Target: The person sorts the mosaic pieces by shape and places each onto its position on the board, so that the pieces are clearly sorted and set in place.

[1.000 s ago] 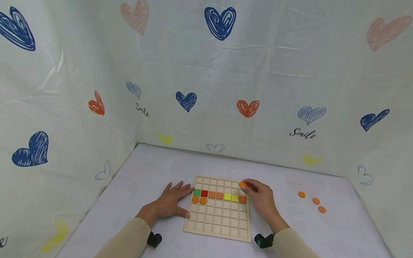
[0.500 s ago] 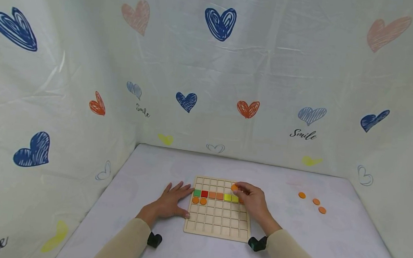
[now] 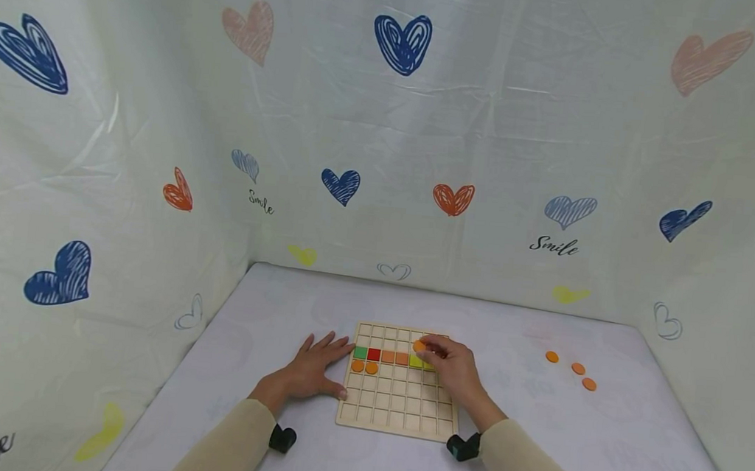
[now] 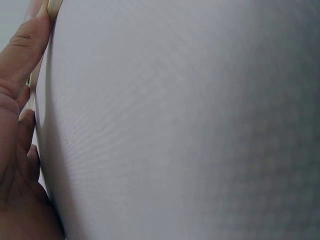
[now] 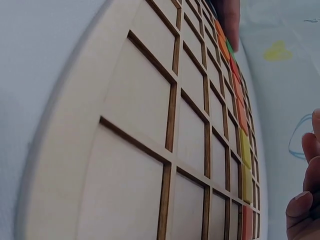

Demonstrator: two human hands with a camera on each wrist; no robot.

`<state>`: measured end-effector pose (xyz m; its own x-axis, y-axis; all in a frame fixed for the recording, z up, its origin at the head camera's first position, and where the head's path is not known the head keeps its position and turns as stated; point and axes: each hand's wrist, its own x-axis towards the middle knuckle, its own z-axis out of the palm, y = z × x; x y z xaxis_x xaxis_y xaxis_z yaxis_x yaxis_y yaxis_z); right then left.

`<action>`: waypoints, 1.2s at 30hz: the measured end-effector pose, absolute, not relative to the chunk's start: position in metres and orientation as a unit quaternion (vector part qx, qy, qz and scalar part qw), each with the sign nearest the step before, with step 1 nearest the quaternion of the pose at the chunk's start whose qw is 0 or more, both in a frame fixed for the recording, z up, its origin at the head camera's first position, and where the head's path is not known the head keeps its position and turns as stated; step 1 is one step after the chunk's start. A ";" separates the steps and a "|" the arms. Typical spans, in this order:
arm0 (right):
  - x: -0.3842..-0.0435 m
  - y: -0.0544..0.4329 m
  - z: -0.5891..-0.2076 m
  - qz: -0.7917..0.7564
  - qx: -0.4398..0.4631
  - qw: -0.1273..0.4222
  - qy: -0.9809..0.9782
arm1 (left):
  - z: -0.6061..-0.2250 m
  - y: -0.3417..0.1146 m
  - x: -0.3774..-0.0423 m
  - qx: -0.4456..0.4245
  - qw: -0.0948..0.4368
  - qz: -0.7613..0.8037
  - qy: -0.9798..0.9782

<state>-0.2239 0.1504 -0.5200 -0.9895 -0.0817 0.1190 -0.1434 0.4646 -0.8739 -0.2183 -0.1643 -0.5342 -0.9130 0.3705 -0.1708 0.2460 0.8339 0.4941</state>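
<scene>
Between thumb and fingers of my right hand [image 3: 456, 369], an orange disc [image 3: 419, 346] is pinched above the wooden grid board [image 3: 396, 419]. Below it runs a row of square tiles: green [image 3: 360, 352], red [image 3: 374, 354], two orange [image 3: 395, 357] and two yellow [image 5: 245, 165]. An orange tile [image 5: 247, 222] ends the row; my right hand covers it in the head view. Two orange discs [image 3: 364, 367] lie in cells under the green and red tiles. My left hand [image 3: 307, 370] rests at the board's left edge, fingers spread, thumb touching the rim.
Three loose orange discs lie on the white table [image 3: 528, 439] to the right: one farther left [image 3: 551, 357], one in the middle [image 3: 578, 369] and one nearest [image 3: 589, 384]. A heart-printed curtain [image 3: 492, 126] encloses the table's back and sides.
My right hand has carried the orange disc leftward and slightly nearer over the board, from the upper right corner to above the yellow tiles. The left hand stays in place.
</scene>
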 end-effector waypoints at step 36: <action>-0.212 0.113 -0.528 0.482 0.119 0.018 -0.868 | -0.529 -0.164 -0.217 0.164 0.135 0.241 0.947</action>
